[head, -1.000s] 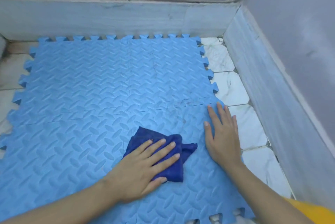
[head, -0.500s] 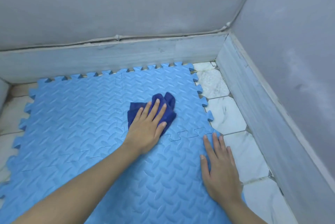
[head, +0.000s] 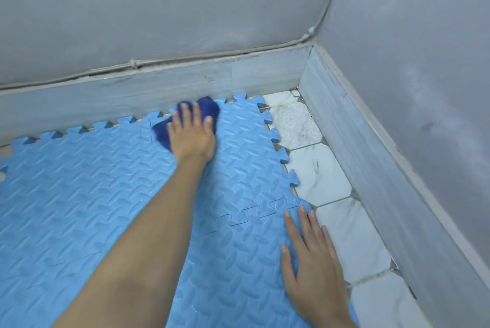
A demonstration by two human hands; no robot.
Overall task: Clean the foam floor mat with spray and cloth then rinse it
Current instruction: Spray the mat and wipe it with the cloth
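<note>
Left hand (head: 191,134) flat, fingers spread, pressing dark blue cloth (head: 209,110) at far edge of blue foam mat (head: 79,195); right hand (head: 313,266) flat, fingers straight, on mat's right edge beside white tiles (head: 318,176).

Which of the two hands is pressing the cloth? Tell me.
The left hand, stretched out to the far edge of the foam mat, presses the dark blue cloth. The right hand lies flat on the mat's near right edge, with no cloth under it.

Embossed matt foam mat (head: 106,195), soft cloth (head: 209,108), glossy marble-look floor tiles (head: 318,176).
</note>
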